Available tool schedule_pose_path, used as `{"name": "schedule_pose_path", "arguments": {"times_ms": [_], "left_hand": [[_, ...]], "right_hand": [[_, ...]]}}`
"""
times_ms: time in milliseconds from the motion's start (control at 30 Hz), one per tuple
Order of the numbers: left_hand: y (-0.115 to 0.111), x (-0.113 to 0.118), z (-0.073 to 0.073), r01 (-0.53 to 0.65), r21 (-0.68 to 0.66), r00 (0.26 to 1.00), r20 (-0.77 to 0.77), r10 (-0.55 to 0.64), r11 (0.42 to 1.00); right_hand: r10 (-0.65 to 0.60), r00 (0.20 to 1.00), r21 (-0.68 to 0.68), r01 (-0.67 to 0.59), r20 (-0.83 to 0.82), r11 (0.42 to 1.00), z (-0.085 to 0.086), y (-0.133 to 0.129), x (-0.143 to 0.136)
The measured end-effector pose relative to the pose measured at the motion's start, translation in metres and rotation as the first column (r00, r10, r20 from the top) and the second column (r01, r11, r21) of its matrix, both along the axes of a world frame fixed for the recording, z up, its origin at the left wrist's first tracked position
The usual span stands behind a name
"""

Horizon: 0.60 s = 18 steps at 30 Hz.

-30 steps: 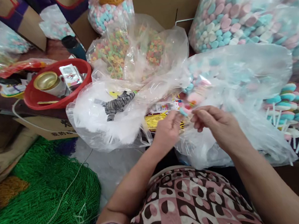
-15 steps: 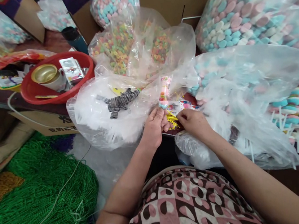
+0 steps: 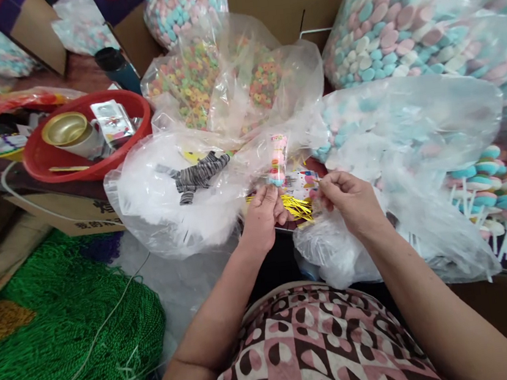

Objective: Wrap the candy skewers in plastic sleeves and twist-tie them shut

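Pinched at its lower end in my left hand is a clear-wrapped marshmallow candy, pink and blue with a coloured band in the middle, standing upright. Thumb and fingers of my right hand are pressed together to the right of it; whatever thin thing they hold is too small to make out. Between the two hands lies a pile of gold twist ties at the table edge. Behind the pile is a printed white packet.
On the left, a white plastic bag holds a grey striped bundle. A red basin stands beyond it. Candy rings and marshmallows fill large bags behind. Marshmallow lollipops lie right; green cords are heaped lower left.
My right hand has moved right and slightly up, away from the gold twist ties, fingers still pinched. My left hand keeps its grip on the marshmallow candy. The whole view has shifted slightly.
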<state>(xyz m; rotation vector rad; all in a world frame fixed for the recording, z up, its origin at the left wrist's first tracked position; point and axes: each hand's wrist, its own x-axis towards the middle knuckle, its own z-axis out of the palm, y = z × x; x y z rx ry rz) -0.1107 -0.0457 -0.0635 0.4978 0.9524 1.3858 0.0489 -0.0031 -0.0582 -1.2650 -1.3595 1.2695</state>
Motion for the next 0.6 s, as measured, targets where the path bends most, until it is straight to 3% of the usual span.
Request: {"name": "schedule_pose_path", "arguments": {"times_ms": [100, 233, 400, 600], "left_hand": [[0.000, 0.009, -0.001, 0.045, -0.014, 0.999, -0.020, -0.045, 0.999], [-0.002, 0.025, 0.003, 0.118, -0.024, 0.991, -0.062, -0.119, 0.993], [-0.006, 0.033, 0.011, 0.129, -0.030, 0.989, -0.064, -0.130, 0.991], [-0.006, 0.033, 0.007, 0.091, -0.018, 0.995, -0.029, -0.091, 0.996]], "right_hand": [[0.023, 0.999, 0.068, -0.020, -0.043, 0.997, 0.010, -0.011, 0.000], [0.016, 0.984, 0.157, -0.044, 0.175, 0.987, 0.014, -0.021, -0.006], [-0.067, 0.929, 0.232, -0.020, 0.365, 0.973, 0.015, -0.025, -0.009], [-0.083, 0.922, 0.239, -0.011, 0.379, 0.971, 0.014, -0.029, -0.008]]}}
